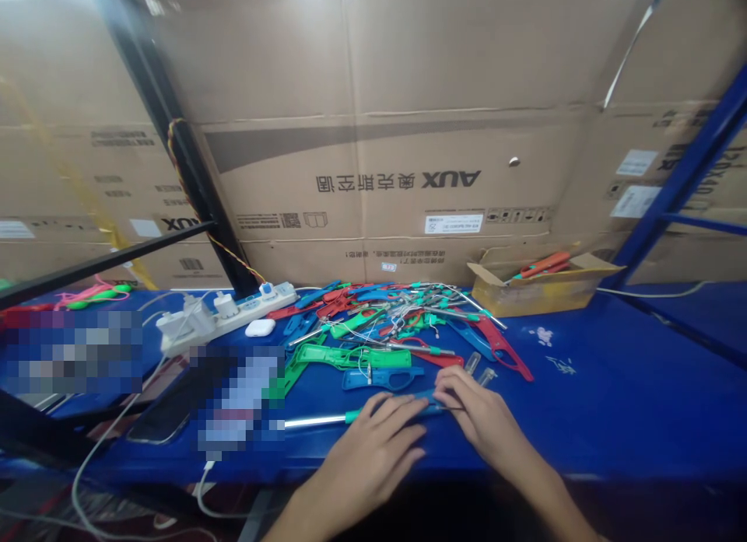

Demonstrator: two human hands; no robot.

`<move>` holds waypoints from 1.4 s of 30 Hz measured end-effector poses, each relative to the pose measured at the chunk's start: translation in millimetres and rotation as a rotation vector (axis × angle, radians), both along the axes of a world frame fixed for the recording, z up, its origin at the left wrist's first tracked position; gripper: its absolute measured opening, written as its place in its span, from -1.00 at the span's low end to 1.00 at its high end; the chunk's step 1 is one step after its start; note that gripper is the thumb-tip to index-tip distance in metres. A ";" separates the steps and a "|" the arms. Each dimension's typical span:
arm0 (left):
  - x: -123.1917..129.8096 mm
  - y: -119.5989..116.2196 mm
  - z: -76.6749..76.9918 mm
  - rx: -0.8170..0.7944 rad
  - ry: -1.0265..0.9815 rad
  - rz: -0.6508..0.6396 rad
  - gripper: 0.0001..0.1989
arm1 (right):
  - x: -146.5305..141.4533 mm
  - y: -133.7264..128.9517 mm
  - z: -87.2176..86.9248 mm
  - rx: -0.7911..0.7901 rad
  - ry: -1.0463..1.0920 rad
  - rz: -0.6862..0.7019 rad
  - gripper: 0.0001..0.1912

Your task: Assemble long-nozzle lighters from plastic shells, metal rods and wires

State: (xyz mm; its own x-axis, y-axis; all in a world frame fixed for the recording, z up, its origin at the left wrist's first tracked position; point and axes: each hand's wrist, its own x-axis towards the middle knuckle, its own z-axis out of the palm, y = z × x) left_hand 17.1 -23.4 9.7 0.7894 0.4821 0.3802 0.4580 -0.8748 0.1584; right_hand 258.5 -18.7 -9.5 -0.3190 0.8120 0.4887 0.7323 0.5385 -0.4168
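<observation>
Near the table's front edge my left hand (377, 449) is closed over a long-nosed lighter (315, 421). Its silver tube points left, with a teal collar beside my fingers. My right hand (475, 406) pinches the blue handle end of the same lighter; the fingertips hide what is between them. Just beyond lies a blue handle shell (379, 379) with a trigger loop. Two small clear plastic pieces (471, 363) rest by my right fingers. Behind are green handle shells (350, 358), a red handle shell (507, 351) and a heap of silver lighter tubes (408, 312) with thin wires.
An open carton (537, 297) holding orange-red pieces stands at the back right. On the left are a white power strip (233, 316), a white earphone case (260, 327), a dark phone (175, 406) and a blurred-out device with a cable. Large cardboard (379, 145) closes off the back.
</observation>
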 end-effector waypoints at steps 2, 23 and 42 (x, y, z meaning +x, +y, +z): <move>-0.1 0.5 -1.0 0.008 -0.002 -0.004 -0.74 | 0.3 0.6 -3.3 0.014 -0.020 -0.013 -0.85; -1.5 1.0 -4.2 0.035 0.013 0.000 -0.70 | 3.4 1.4 -2.2 -0.082 0.026 -0.041 -0.89; -1.0 1.4 -4.6 0.035 0.020 -0.005 -0.70 | -0.6 -3.0 -2.9 0.069 -0.018 0.008 -0.88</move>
